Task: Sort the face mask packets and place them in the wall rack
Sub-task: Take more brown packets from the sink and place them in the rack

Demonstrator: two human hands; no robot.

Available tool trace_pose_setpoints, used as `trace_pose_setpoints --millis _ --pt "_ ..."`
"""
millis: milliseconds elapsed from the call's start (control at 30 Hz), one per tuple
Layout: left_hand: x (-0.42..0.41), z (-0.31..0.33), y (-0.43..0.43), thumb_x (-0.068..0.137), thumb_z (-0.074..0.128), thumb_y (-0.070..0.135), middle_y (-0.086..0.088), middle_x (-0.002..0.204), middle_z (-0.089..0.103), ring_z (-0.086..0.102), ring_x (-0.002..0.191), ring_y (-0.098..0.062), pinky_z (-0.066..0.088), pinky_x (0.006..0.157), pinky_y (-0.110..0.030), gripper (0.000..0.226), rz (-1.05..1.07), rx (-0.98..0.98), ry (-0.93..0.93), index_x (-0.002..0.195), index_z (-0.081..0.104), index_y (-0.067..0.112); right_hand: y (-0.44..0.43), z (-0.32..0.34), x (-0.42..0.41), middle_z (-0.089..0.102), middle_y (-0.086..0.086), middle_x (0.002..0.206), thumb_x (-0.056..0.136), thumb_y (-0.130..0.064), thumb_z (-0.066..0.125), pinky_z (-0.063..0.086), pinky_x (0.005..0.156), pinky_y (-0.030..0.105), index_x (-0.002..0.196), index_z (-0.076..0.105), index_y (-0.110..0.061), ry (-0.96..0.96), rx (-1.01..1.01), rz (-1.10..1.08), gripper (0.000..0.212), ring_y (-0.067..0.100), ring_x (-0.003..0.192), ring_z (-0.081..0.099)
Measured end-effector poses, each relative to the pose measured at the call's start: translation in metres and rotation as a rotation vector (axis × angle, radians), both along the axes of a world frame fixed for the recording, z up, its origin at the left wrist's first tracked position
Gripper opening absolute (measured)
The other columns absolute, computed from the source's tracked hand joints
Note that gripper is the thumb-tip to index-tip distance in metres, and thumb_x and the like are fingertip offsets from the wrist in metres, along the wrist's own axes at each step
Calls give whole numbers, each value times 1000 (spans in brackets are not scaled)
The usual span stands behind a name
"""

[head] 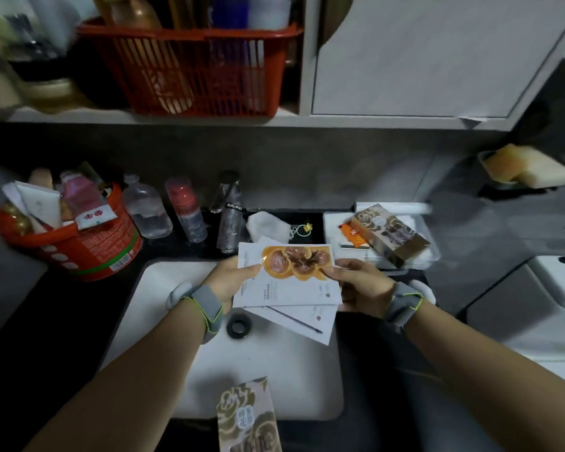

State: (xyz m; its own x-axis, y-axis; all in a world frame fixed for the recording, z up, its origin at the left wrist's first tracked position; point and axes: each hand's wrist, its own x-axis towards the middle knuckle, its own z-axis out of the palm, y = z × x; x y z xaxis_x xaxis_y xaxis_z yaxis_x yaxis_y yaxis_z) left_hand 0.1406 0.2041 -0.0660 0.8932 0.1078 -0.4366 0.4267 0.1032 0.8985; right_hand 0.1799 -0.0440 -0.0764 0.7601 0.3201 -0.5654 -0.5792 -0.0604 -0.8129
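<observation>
Both hands reach out over a white sink (pixel 157 321), each wrist wrapped in a grey band. Nearest the camera, between the forearms, a beige floral packet (pixel 252 415) lies across the sink's front rim, apart from either hand. Further out, the left hand (pixel 232 278) grips the left edge of a fanned stack of face mask packets (pixel 291 298), thumb on top and fingers underneath. The right hand (pixel 359 285) pinches the right edge of the same stack in the same way. The stack is held between the two hands above the basin, its top packet (pixel 294 261) printed with an orange-brown mushroom, and white packets splay out beneath it toward the drain (pixel 238 325). Beyond the hands, on the dark counter, a gold floral box (pixel 392 234) rests tilted on a white tray (pixel 333 223) to the right. Clear bottles (pixel 147 210) stand near a red tub (pixel 92 249) crammed with toiletries on the left. Higher up, a red basket (pixel 193 66) of bottles sits on a pale shelf (pixel 209 120), blurred.
</observation>
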Motion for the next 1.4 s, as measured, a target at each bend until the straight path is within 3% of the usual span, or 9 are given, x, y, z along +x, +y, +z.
trace_pose_setpoints --millis 167,333,467,567,733,967,1100,1200,1400 --pt "2 3 -35 94 52 3 -25 119 62 63 89 -30 51 85 -44 25 -9 20 -36 117 59 2 -20 4 -11 75 6 88 86 -10 64 60 66 37 95 68 -12 -32 118 -2 11 20 76 72" --pt "3 8 -65 94 51 3 -17 116 64 62 102 -30 48 95 -47 26 -50 25 -103 119 59 4 -49 12 -13 67 24 101 80 8 65 52 81 44 113 55 2 -365 -44 -143 35 28 87 63" --pt "2 13 -92 90 53 -5 -11 81 62 57 76 -26 46 74 -34 18 -49 106 -198 81 60 10 -73 15 -18 63 10 81 79 13 61 51 60 27 94 50 -20 -523 -131 -241 38 14 65 59" --pt "-2 7 -112 87 51 -13 -11 72 53 49 68 -24 41 69 -32 29 -60 108 -235 67 50 9 -88 11 -23 64 6 73 80 14 58 51 54 21 91 49 -22 -573 -184 -265 38 7 56 59" --pt "-13 -13 -135 84 47 -19 -8 90 61 58 82 -16 49 73 -29 39 -84 87 -166 91 55 19 -107 -4 -38 58 17 85 77 20 56 50 71 39 94 45 -21 -541 -211 -197 46 23 73 55" --pt "-17 -22 -148 93 41 -6 -16 121 50 51 115 -30 39 99 -36 32 -65 173 -80 119 44 11 -118 -24 -42 62 3 105 85 1 62 44 84 15 109 50 -15 -620 -404 29 31 13 99 56" --pt "-17 -17 -150 92 40 -6 -18 111 49 52 105 -27 38 83 -28 26 -73 221 -43 116 41 3 -125 -26 -39 62 -2 118 86 -10 64 41 98 25 125 51 -17 -613 -553 100 42 13 112 55" --pt "-19 -16 -151 91 39 -7 -4 90 42 43 81 -14 33 68 -24 19 -72 221 -39 96 37 11 -125 -21 -41 59 -5 121 85 -13 65 38 98 22 130 49 -19 -614 -577 126 48 12 116 53" --pt "-21 -20 -148 95 45 5 -6 108 53 50 100 -20 40 85 -28 15 -118 345 -36 109 43 11 -121 -20 -48 65 15 111 89 -1 57 58 80 45 124 51 -14 -495 -445 55 37 30 100 64"
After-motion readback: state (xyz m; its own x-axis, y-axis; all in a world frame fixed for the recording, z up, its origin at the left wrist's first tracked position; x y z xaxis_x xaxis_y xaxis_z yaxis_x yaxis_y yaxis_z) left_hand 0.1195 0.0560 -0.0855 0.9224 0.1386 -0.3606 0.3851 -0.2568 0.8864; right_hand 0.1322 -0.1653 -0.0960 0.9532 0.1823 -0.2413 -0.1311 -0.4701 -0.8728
